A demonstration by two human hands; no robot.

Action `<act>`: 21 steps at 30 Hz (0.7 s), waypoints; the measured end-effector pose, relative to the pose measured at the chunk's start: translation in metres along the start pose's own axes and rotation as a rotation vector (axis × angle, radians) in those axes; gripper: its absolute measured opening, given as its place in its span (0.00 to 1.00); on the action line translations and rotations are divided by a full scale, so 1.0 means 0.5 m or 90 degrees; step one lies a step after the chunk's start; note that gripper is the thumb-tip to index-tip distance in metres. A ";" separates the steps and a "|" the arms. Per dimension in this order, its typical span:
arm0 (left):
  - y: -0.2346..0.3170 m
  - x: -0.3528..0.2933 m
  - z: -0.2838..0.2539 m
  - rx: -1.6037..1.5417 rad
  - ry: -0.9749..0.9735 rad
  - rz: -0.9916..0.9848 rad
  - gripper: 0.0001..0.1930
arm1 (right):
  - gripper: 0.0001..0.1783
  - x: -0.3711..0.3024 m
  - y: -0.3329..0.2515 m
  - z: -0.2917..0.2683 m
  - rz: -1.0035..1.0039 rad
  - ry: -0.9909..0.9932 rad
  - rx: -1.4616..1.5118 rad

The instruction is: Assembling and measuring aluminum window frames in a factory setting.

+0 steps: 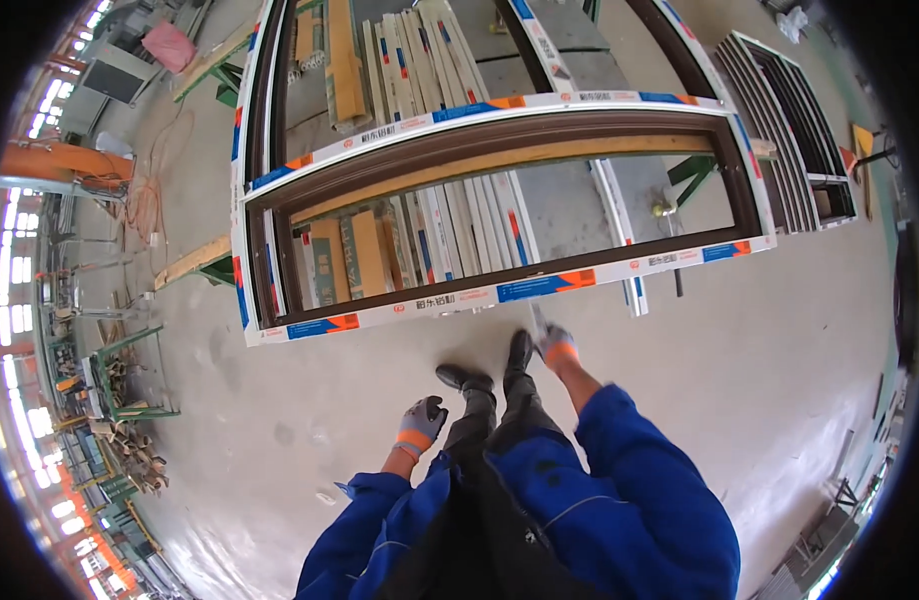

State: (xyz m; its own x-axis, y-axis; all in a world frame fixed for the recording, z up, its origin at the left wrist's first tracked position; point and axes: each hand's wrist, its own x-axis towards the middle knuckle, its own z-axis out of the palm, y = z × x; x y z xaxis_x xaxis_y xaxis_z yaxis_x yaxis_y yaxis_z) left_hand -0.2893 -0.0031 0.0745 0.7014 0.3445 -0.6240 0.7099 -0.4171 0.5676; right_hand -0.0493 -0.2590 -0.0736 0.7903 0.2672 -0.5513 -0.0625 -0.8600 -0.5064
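Brown-lined rectangular window frame wrapped in white protective film (499, 290) lies flat on supports above the grey concrete floor (279, 400), just ahead of the person. Right hand (552, 343), grey-gloved with an orange cuff, reaches toward the frame's near rail; whether it grips anything cannot be told. Left hand (420, 423), gloved alike, hangs loosely curled, empty. White profile lengths (429, 60) partly hidden beneath. Second frame (789, 130) stands right.

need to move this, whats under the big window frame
Through the window frame show white profile bars, cardboard boxes and green stand legs. The frame's rails cover what it rests on.
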 end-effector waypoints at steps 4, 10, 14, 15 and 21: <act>0.095 0.089 0.045 -0.013 -0.039 0.108 0.17 | 0.33 -0.271 0.585 -0.023 0.230 -0.280 0.206; 0.083 0.153 0.025 0.199 -0.007 0.192 0.25 | 0.20 -0.391 0.274 -0.084 0.263 0.036 0.205; 0.212 0.149 0.015 0.292 -0.061 0.287 0.27 | 0.26 -0.436 0.261 -0.147 0.232 0.188 -0.156; 0.222 0.149 0.007 0.292 -0.061 0.290 0.27 | 0.28 -0.464 0.280 -0.177 0.261 0.133 -0.173; 0.223 0.146 -0.052 0.398 -0.042 0.403 0.30 | 0.13 -0.561 0.462 -0.416 0.249 0.040 -0.411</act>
State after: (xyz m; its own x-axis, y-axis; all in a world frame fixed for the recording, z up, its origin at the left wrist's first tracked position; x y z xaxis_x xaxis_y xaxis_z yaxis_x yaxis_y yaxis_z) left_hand -0.1574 -0.0025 0.1063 0.9312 -0.1466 -0.3336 0.0127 -0.9020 0.4316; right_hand -0.1584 -0.6233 0.1018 0.8184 -0.1188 -0.5622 0.0083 -0.9758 0.2184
